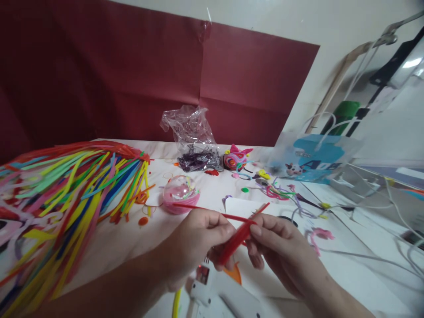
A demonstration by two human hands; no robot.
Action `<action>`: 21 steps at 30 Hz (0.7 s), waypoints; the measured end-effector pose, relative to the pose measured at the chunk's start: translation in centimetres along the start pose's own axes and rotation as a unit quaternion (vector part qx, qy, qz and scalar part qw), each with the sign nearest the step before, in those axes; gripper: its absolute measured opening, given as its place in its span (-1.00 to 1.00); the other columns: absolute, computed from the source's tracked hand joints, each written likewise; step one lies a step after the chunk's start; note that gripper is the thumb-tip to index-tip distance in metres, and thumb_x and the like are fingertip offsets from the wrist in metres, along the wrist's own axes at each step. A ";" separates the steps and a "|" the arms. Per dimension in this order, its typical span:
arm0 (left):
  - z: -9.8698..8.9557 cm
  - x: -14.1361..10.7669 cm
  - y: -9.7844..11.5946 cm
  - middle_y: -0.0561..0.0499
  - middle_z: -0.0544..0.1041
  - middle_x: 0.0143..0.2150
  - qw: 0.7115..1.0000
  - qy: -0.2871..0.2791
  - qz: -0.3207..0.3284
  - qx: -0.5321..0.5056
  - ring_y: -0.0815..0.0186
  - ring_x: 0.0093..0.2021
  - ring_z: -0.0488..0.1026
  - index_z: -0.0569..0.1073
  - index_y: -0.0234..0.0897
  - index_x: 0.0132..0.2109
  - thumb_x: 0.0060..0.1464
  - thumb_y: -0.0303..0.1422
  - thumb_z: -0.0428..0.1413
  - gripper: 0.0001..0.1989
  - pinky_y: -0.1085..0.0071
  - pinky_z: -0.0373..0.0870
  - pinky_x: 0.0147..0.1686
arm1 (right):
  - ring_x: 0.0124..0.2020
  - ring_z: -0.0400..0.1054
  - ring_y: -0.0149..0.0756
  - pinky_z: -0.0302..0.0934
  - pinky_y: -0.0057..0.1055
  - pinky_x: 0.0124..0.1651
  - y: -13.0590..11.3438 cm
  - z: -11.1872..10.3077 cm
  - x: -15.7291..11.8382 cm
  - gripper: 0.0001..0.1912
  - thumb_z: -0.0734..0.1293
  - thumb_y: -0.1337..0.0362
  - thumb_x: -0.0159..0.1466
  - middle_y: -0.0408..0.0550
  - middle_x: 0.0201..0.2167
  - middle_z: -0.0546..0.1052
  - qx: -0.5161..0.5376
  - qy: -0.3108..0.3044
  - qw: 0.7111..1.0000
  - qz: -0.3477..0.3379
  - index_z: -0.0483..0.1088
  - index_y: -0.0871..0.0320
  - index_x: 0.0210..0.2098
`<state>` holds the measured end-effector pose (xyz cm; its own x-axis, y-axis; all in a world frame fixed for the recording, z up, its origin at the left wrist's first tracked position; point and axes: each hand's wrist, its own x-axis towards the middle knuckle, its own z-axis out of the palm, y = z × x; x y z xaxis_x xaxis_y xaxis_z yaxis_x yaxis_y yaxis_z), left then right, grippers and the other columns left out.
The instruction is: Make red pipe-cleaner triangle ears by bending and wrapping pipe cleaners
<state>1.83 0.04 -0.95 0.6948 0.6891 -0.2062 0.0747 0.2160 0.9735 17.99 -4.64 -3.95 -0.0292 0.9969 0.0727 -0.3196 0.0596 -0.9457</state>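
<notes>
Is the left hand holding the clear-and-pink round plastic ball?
No, the left hand pinches red fuzzy strips, while the clear-and-pink ball sits beyond it on the white marbled tabletop.

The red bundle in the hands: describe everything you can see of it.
The red bundle looks soft and fuzzy, like chenille stems gathered side by side; blur hides how many. It slants from lower left to upper right, thick at the lower end, with a thin tip sticking out at the top. A thin red strand crosses near its upper part and extends leftward beyond the left hand. That hand and the right hand both grip the bundle.
</notes>
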 end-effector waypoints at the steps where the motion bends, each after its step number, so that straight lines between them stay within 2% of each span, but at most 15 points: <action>1: -0.2 0.1 0.1 0.05 0.40 -0.60 0.999 -0.027 -0.015 -0.015 0.48 -0.65 0.30 0.38 -0.36 -0.44 0.03 -0.30 0.00 -0.79 0.57 0.15 -0.66 | -0.74 0.21 -0.54 0.07 -0.62 -0.64 -0.2 0.0 0.1 -0.73 0.44 0.20 0.05 -0.14 -0.72 0.44 0.013 0.003 1.000 0.006 0.38 0.25 -0.62; 4: -0.8 0.2 0.1 0.01 0.42 -0.52 0.996 -0.085 -0.036 -0.014 0.48 -0.64 0.33 0.40 -0.39 -0.41 -0.02 -0.30 0.04 -0.80 0.57 0.17 -0.66 | -0.75 0.21 -0.54 0.06 -0.61 -0.64 -0.5 -0.1 0.1 -0.73 0.45 0.21 0.03 -0.15 -0.72 0.43 0.033 0.017 0.999 0.005 0.38 0.25 -0.63; 6: -1.0 0.3 -0.1 0.03 0.41 -0.54 0.995 -0.094 -0.034 0.017 0.49 -0.66 0.32 0.39 -0.39 -0.43 -0.06 -0.32 0.08 -0.83 0.57 0.17 -0.66 | -0.74 0.22 -0.53 0.08 -0.60 -0.64 -0.5 -0.2 0.1 -0.75 0.46 0.22 0.02 -0.14 -0.71 0.44 0.027 0.026 0.999 -0.004 0.40 0.24 -0.62; 8: -0.9 0.3 -0.3 0.06 0.40 -0.60 0.996 -0.070 -0.028 0.053 0.50 -0.69 0.29 0.37 -0.36 -0.45 -0.08 -0.33 0.08 -0.85 0.57 0.15 -0.68 | -0.71 0.23 -0.51 0.10 -0.59 -0.63 -0.4 -0.2 0.1 -0.79 0.46 0.24 0.02 -0.13 -0.68 0.45 0.015 0.033 0.999 -0.027 0.43 0.23 -0.59; 13: -0.2 0.2 -0.5 0.13 0.37 -0.61 0.995 0.035 0.020 0.096 0.48 -0.69 0.28 0.30 -0.30 -0.47 -0.08 -0.41 0.04 -0.93 0.58 0.14 -0.72 | -0.65 0.23 -0.47 0.14 -0.58 -0.63 -0.1 -0.3 0.1 -0.87 0.46 0.26 0.03 -0.13 -0.65 0.44 -0.016 0.062 0.993 -0.096 0.47 0.20 -0.53; 16: 0.0 0.0 -0.6 0.12 0.38 -0.61 0.993 0.034 0.039 0.107 0.47 -0.64 0.29 0.34 -0.31 -0.47 -0.06 -0.41 0.04 -0.92 0.57 0.14 -0.69 | -0.64 0.22 -0.46 0.15 -0.57 -0.61 0.0 -0.5 0.1 -0.86 0.45 0.24 0.05 -0.13 -0.65 0.43 -0.040 0.058 0.993 -0.099 0.48 0.19 -0.51; 21: 0.1 -0.2 -1.1 0.13 0.36 -0.60 0.994 0.012 0.062 0.085 0.50 -0.60 0.23 0.43 -0.33 -0.46 -0.03 -0.39 0.07 -0.88 0.59 0.08 -0.67 | -0.62 0.22 -0.46 0.18 -0.55 -0.59 0.3 -0.6 -0.1 -0.85 0.42 0.24 0.09 -0.13 -0.64 0.42 -0.077 -0.003 0.993 -0.087 0.48 0.19 -0.52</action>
<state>1.67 -0.39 -1.94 0.6887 0.7201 -0.0845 0.1118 0.0097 0.9937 18.50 -4.69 -4.41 0.0071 0.9706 0.2406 -0.1723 0.2382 -0.9558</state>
